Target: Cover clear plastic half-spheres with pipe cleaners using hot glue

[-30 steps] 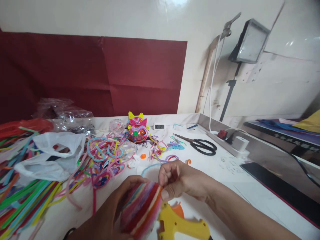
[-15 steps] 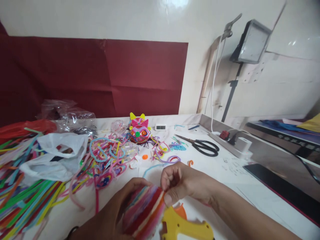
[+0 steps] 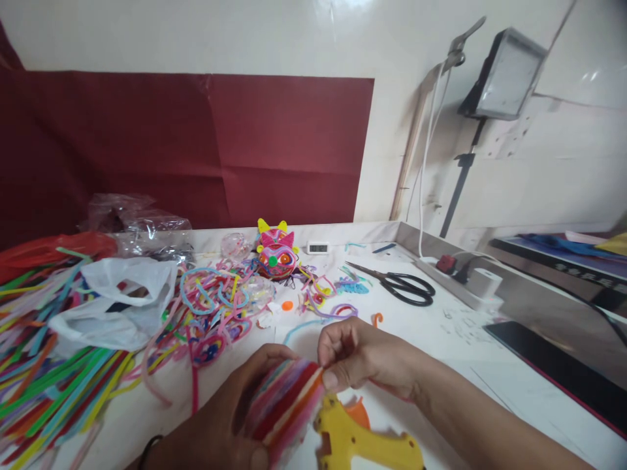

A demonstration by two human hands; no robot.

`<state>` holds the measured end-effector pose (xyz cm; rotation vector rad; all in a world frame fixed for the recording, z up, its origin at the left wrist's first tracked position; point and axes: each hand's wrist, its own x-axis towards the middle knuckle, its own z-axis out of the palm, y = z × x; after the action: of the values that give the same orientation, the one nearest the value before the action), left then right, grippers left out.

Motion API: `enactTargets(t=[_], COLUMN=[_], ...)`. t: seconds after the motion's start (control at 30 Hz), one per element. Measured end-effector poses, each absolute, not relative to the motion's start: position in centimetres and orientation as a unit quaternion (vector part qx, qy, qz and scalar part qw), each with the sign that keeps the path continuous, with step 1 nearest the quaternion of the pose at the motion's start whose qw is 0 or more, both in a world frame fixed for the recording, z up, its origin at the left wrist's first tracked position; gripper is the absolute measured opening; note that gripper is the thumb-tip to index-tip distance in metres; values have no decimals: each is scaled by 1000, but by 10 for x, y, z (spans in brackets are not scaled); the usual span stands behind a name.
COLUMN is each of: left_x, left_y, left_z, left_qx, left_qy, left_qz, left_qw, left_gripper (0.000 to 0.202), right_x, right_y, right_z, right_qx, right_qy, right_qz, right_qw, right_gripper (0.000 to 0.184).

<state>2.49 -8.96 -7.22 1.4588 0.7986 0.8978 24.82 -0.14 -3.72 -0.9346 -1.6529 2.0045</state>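
Observation:
A rounded piece covered in fuzzy pipe cleaner stripes (image 3: 284, 401), in red, orange, pink and blue, lies low in the middle of the view. My left hand (image 3: 230, 418) curls around it from the left, thumb in front and fingers behind. At its upper right edge, my right hand (image 3: 353, 362) pinches the end of an orange pipe cleaner (image 3: 316, 380) lying along the surface. Just under my right hand rests a yellow glue gun (image 3: 367, 438) with an orange trigger (image 3: 359, 412). The far side of the striped piece is hidden.
Loose pipe cleaners (image 3: 73, 385) and a white plastic bag (image 3: 112, 329) cover the left. A colourful animal-like figure (image 3: 277, 254), a small digital clock (image 3: 318, 247) and black scissors (image 3: 399, 286) stand or lie behind my hands. A dark phone-like slab (image 3: 558, 372) and power strip (image 3: 473, 297) are right.
The whole view has shifted slightly, so the background sits a little farther right. Both hands keep their hold on the striped piece, with hardly any movement.

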Motion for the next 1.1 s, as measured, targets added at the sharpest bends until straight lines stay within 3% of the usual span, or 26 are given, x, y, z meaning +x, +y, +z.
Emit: enactTargets(t=[1.1], left_x=[30], left_y=[-92], left_z=[-64], left_qx=[601], left_qy=[338], left_qz=[381], left_qw=[615], left_gripper=[74], right_x=[248], right_y=[-3], right_z=[-41], right_qx=[-329], right_qy=[-568], right_qz=[731], right_qw=[185], right_gripper=[42])
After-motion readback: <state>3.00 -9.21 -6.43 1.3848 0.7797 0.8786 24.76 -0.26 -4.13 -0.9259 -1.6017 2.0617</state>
